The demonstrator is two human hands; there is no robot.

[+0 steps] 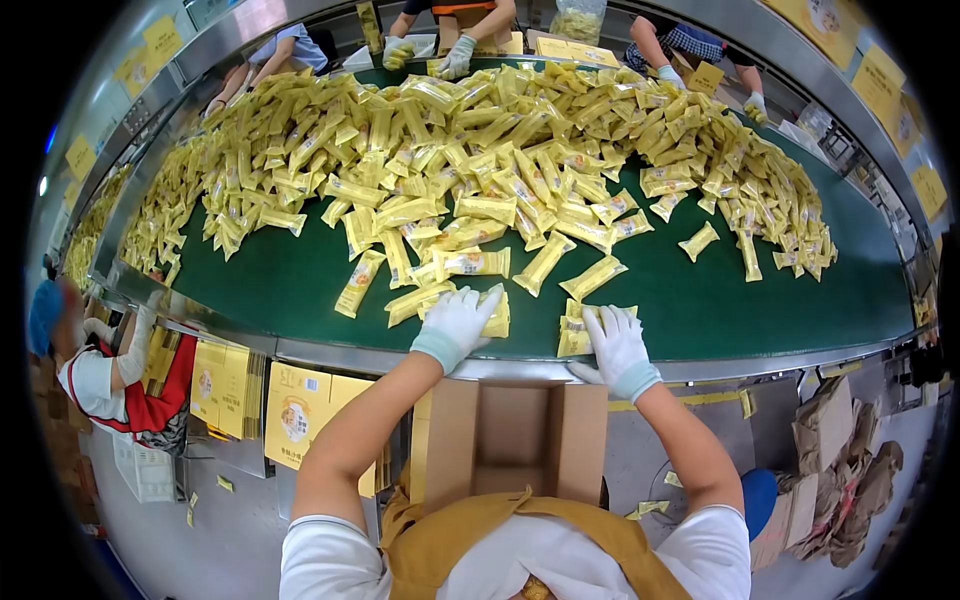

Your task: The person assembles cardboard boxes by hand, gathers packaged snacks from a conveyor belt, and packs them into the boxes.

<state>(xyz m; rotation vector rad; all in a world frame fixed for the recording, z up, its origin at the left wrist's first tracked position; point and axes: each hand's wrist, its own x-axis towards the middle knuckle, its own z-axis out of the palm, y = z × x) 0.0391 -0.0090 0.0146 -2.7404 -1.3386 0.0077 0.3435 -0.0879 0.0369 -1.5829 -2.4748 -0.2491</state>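
A big heap of yellow snack packets (480, 130) covers the far part of the green conveyor belt (300, 290). At the near edge, my left hand (458, 325), in a white glove, curls its fingers over a yellow snack packet (498, 314); how many lie under it is hidden. To the right, my gloved right hand (617, 345) grips a small group of yellow snack packets (574, 332), thumb low at the metal edge. Loose packets lie between the hands and the heap. Directly below the hands stands an open cardboard box (515, 440), its inside bare.
Flat yellow printed cartons (310, 410) stand left of the box. Across the belt, several people with gloved hands (458, 57) work at the heap. A co-worker in a red apron (160, 390) is at the left. Brown paper bundles (825, 425) lie on the right.
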